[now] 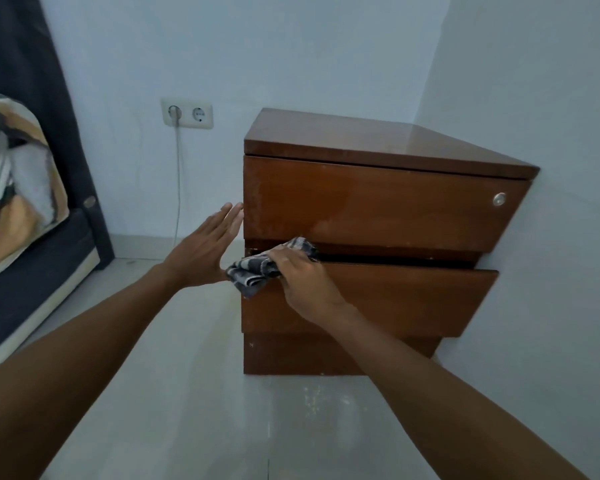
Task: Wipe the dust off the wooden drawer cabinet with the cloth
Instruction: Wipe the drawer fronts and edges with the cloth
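The pale wall (pixel 291 57) filled the back of the scene, and the light tiled floor (pixel 174 393) ran up to it. On the left stood a bed (pixel 32 271) with a dark base and a patterned blanket (pixel 18 174) draped over its edge. The wooden drawer cabinet (pixel 378 209) sat on the floor, tucked into the corner with its right side against the wall. Its top drawer (pixel 395 206) was closed and carried a small round lock (pixel 499 198) near the right end; the middle drawer (pixel 413 299) stuck out a little, leaving a dark gap above it. Dusty smears showed on the top drawer's front.

The right hand (pixel 305 282) was down on the left end of that middle drawer, fingers curled and clamped around a bunched checked cloth (pixel 260 268), pressing it at the drawer's upper left corner. The left hand (pixel 205 247) was flat, fingers straight and close together, fingertips just at the cabinet's left edge; contact could not be confirmed.

On the wall, a double socket (pixel 187 114) held one plug, and its thin cord (pixel 178 181) hung down toward the floor.
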